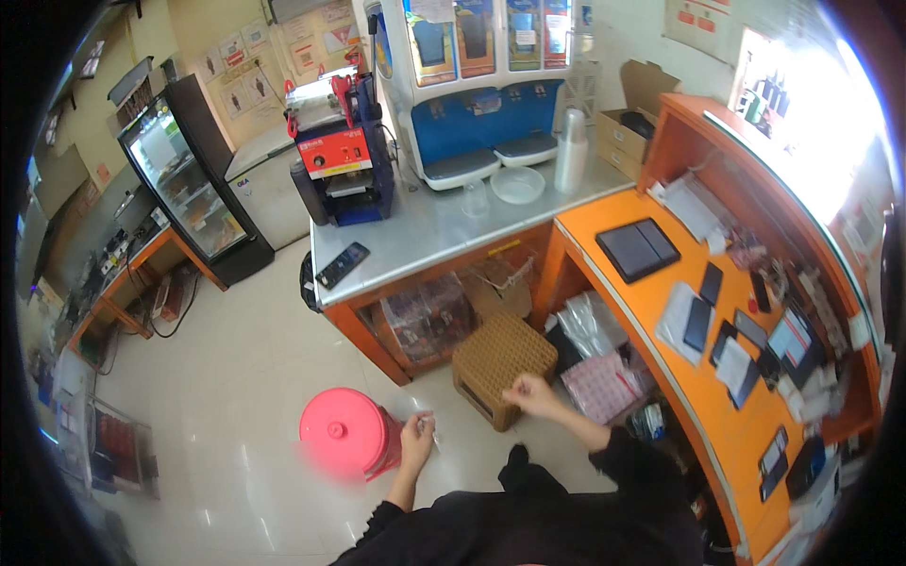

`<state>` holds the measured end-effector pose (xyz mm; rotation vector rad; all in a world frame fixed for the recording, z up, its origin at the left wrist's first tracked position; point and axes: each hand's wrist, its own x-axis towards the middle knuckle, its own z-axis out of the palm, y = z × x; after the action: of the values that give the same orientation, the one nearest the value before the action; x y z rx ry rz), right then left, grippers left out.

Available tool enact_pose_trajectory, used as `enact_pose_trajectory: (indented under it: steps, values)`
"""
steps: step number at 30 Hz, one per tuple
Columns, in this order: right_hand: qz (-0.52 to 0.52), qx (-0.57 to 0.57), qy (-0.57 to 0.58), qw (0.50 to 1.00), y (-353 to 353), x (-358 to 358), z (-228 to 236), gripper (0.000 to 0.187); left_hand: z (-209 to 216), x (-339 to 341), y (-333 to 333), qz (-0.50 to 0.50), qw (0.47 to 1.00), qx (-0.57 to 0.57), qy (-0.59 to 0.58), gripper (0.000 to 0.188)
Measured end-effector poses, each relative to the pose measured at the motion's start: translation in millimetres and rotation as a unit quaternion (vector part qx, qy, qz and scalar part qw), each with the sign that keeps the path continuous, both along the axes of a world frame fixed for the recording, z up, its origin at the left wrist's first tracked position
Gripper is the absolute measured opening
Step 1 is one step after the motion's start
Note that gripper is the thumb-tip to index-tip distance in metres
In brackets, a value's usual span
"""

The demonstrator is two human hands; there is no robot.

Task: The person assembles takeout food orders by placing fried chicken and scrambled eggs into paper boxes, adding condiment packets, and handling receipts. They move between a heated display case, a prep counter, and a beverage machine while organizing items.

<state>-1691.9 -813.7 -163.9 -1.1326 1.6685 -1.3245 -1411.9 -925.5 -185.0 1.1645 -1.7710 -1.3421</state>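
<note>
My left hand (416,443) is beside the pink lidded bucket (342,432) on the floor, its fingers curled together. A small pale, see-through patch shows at its fingertips, too faint to name. My right hand (534,395) hangs over the near edge of the brown woven stool (503,357), fingers bent in. Whatever it may hold is too small to make out, and I cannot tell whether it touches the stool. Both forearms, in black sleeves, come up from the lower edge.
Ahead, a steel-topped counter (415,247) bears a phone (343,265), a red-and-blue cup sealer (342,156), a drink dispenser (486,132) and stacked cups (570,156). An orange desk (630,304) with a tablet (638,250) and several phones curves along my right. A glass-door fridge (189,174) stands far left.
</note>
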Motion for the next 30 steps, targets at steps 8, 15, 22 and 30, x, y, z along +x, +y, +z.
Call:
enact_pose_trajectory:
  steps: [8, 15, 22, 30]
  values:
    - [-0.231, -0.069, 0.329, 0.913, -328, -220, 79, 0.06, 42, -62, -49, 0.051, 0.986, 0.158, 0.023, 0.018]
    - [-0.575, -0.179, 0.392, 0.695, -425, -323, 170, 0.084, 55, -104, -169, 0.028, 0.997, 0.07, -0.001, 0.018]
    - [-0.534, -0.084, 0.346, 0.766, -350, -523, 210, 0.092, 91, -201, -302, -0.099, 0.989, -0.108, -0.002, 0.015]
    - [-0.503, -0.181, 0.284, 0.796, -339, -539, 195, 0.076, 152, -391, -340, -0.221, 0.957, -0.166, 0.089, 0.02]
